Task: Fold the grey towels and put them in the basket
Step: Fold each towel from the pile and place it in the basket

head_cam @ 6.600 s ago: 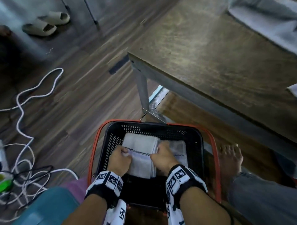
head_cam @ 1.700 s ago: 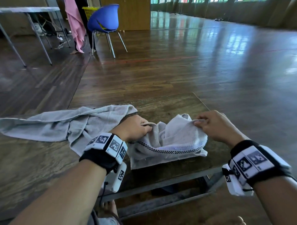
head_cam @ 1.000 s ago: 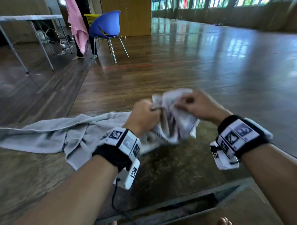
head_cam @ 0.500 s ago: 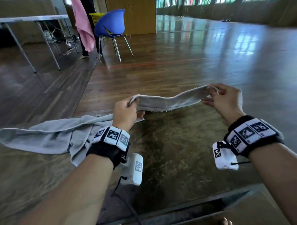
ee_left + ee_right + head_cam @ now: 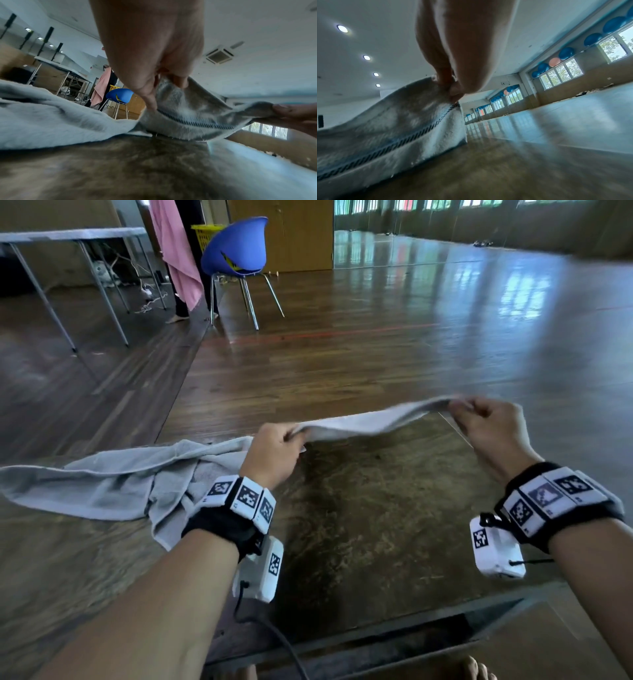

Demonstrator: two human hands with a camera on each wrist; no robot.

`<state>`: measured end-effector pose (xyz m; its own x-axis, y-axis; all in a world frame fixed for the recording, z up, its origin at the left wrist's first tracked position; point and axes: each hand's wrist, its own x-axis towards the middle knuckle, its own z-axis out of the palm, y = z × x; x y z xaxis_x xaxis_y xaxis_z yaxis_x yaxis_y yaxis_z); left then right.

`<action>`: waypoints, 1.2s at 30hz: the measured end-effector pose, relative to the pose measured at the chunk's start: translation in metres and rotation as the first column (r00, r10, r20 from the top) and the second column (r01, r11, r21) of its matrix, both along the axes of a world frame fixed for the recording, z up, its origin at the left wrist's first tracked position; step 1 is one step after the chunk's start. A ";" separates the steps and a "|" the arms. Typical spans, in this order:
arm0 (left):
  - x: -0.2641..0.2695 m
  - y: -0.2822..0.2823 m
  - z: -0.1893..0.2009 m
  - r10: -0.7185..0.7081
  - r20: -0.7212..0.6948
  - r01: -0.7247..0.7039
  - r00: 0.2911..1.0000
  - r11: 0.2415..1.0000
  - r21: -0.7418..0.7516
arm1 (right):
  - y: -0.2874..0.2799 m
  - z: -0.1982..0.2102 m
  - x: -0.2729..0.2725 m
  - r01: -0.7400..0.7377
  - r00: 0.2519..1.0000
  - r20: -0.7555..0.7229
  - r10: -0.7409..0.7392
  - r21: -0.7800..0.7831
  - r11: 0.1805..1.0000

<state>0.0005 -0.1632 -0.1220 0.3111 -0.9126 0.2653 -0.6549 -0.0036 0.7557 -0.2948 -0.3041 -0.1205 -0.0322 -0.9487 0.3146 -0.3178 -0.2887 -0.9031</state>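
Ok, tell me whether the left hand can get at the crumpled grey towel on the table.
Probably yes, once freed. The crumpled grey towel lies right beside the left hand on the table, nothing between them, but that hand now pinches the stretched towel.

Both forearms are bare, and each wrist wears a black band ringed with white square blocks printed with black-and-white fiducial markers; the right wrist's band matches it. Under each wrist hangs a white camera box bearing a smaller marker, the left one trailing a black cable and the right one tied on with a thin black cord. Bare toes show at the bottom edge of the head view.
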 end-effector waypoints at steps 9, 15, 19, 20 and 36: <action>0.015 0.039 -0.020 -0.197 0.133 0.136 0.971 0.920 0.369 | 0.053 -0.019 -0.059 -0.375 0.786 -0.533 0.314 -0.008 0.927; 0.017 0.064 -0.011 -0.231 0.111 0.198 0.967 0.949 0.245 | 0.089 0.001 -0.089 -0.341 0.870 -0.406 0.280 -0.087 0.936; 0.006 0.071 -0.007 -0.226 0.058 0.213 0.972 0.961 0.179 | 0.111 0.001 -0.101 -0.429 0.827 -0.406 0.388 -0.010 0.903; 0.002 0.072 -0.005 -0.220 0.047 0.208 0.974 0.960 0.188 | 0.114 0.002 -0.102 -0.442 0.811 -0.411 0.415 0.033 0.896; 0.004 0.055 -0.011 -0.055 0.055 0.035 0.997 0.947 0.321 | 0.088 -0.007 -0.071 -0.234 0.850 -0.426 0.311 0.223 0.946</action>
